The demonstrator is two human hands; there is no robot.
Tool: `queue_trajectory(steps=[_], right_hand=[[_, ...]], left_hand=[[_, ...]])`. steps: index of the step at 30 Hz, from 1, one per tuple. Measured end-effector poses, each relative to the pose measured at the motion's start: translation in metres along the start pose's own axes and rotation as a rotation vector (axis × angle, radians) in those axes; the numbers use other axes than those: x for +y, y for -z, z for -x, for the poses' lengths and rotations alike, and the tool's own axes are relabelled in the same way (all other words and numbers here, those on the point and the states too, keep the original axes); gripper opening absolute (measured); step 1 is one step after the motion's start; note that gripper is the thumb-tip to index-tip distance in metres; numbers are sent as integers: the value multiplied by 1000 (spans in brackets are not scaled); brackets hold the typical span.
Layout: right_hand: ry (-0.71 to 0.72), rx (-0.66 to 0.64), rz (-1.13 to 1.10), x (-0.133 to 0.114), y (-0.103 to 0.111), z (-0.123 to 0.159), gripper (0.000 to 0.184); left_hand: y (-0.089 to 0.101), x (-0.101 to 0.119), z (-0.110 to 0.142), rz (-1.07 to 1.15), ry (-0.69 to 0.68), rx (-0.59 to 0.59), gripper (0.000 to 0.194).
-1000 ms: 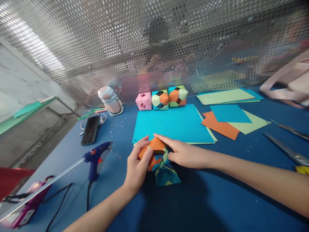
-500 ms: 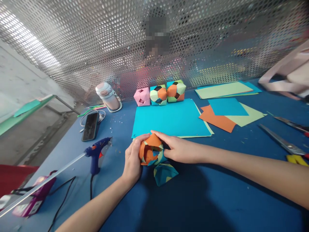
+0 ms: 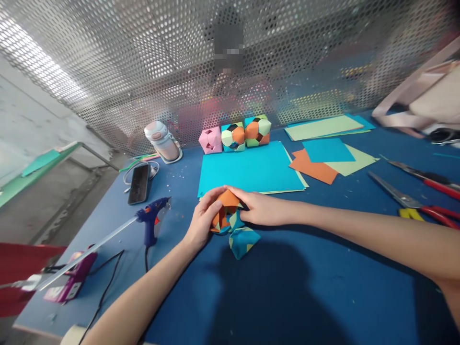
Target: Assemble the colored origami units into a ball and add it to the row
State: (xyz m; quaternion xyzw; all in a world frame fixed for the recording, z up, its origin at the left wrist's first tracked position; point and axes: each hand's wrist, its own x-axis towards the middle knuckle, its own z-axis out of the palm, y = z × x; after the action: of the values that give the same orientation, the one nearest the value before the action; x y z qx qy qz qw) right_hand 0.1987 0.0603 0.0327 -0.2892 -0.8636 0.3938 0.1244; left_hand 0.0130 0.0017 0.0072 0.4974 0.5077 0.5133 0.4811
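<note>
Between my hands, low over the blue table, is a folded paper ball (image 3: 229,197) in orange, teal and pale green, with an opening facing me. My left hand (image 3: 201,218) wraps its left side, thumb lying across the upper front. On the right, my right hand (image 3: 257,208) grips the ball with fingers at its top and side, partly hidden behind the paper. A teal folded piece (image 3: 242,241) with pale green patches sticks out below the ball, toward me; whether it is joined to the ball I cannot tell.
Behind my hands lies a stack of teal sheets (image 3: 247,170), with finished paper balls (image 3: 233,137) beyond. Cut paper squares (image 3: 328,151), scissors (image 3: 406,199) and pliers (image 3: 427,178) are on the right. To the left are a glue gun (image 3: 153,220), a phone (image 3: 139,184) and a bottle (image 3: 163,143).
My left thumb has come over the front of the ball and covers more of its opening. The view has shifted slightly. Both hands keep their hold.
</note>
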Motion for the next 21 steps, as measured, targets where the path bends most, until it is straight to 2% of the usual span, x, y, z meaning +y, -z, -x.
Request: queue_trajectory(steps=[2,9,15,17,19,21], right_hand=[[-24,-3,3,-2,1,0,77],[-1,37,-55,1,10,0,67],[25,78,-8,-2,19,6,56],[18,152,40,-6,20,12,49],[39,294,115,-10,17,21,38],[143,469,212,-14,10,32,27]], left_hand=[[4,1,-1,-54,7,-41,43],[10,1,-1,-34,34,-5,44],[10,0,0,-22,29,-18,47],[11,-1,1,-23,25,-26,47],[12,-1,1,-27,21,-28,47],[12,-2,0,-30,15,-24,48]])
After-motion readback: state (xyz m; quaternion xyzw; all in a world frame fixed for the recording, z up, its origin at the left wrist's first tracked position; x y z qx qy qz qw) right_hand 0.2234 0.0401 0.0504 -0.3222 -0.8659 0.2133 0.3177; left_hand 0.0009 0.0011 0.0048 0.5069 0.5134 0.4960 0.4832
